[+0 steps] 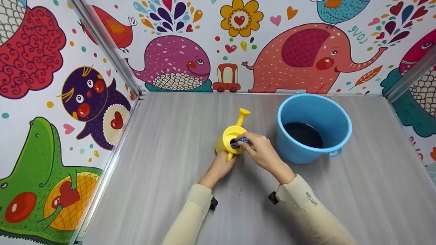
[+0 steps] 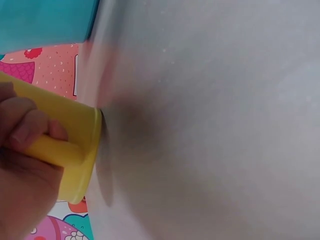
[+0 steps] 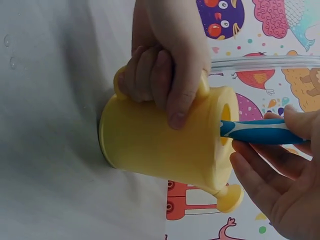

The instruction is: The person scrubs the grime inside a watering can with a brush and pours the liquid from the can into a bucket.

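Hands working at a yellow watering can (image 3: 160, 142), seen from the head and from both wrists. The left hand (image 3: 167, 62) has its fingers curled round the can's handle (image 2: 57, 152), with the thumb laid along the yellow wall above the grip. The right hand (image 1: 260, 149) pinches a blue-and-white tool (image 3: 262, 131) between thumb and fingers; the tool passes from this pinch through the can's top opening, and its far end is hidden inside. The right fingertips lie just beside the rim. The can is thus directly in front of the left grip and beneath the right one, its base close to the tabletop (image 1: 170, 136); whether the base touches all round cannot be told. On the far side of the can from the left grip, the spout (image 1: 241, 119) points away from the person and ends in a flared head. To the right of the right hand, near but apart from it, stands a blue bucket (image 1: 294, 154), dark at the bottom inside. Pale sleeves (image 1: 190, 211) cover the forearms behind both grips. Beyond the hands, at the table's far edge, rises a wall (image 1: 235, 51) printed with cartoon animals.
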### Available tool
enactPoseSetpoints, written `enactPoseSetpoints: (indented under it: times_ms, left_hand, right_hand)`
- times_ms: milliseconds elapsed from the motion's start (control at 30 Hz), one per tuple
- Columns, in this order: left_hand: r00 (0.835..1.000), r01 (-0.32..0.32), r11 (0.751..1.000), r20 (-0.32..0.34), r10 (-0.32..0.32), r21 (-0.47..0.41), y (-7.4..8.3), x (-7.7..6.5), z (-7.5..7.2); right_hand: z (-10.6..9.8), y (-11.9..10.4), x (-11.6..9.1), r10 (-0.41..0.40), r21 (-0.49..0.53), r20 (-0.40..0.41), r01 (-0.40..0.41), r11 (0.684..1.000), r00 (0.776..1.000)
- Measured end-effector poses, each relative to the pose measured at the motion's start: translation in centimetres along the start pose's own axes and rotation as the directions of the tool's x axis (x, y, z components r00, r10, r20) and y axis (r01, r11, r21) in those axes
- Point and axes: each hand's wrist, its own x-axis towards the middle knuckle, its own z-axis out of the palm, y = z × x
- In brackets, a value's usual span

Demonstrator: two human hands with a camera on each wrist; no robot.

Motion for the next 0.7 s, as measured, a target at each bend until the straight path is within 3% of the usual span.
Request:
enactPoseSetpoints:
  times_ms: [367, 533, 700]
  left_hand:
    - [0.999, 0.044, 0.999, -0.008, -0.044, -0.005, 0.02, -0.09, 0.02]
    - [0.998, 0.055, 0.998, -0.014, -0.055, -0.014, -0.08, -0.06, 0.0]
    - [1.0, 0.023, 1.0, -0.003, -0.023, -0.004, -0.14, -0.06, -0.09]
  right_hand:
    - [-0.86, -0.04, 0.03, 0.051, 0.153, -0.093, -0.037, 0.988, 0.994]
    - [-0.69, 0.18, -0.16, 0.071, 0.183, -0.083, -0.055, 0.982, 0.994]
    - [-0.02, 0.38, -0.28, 0.049, 0.142, -0.039, -0.043, 0.989, 0.998]
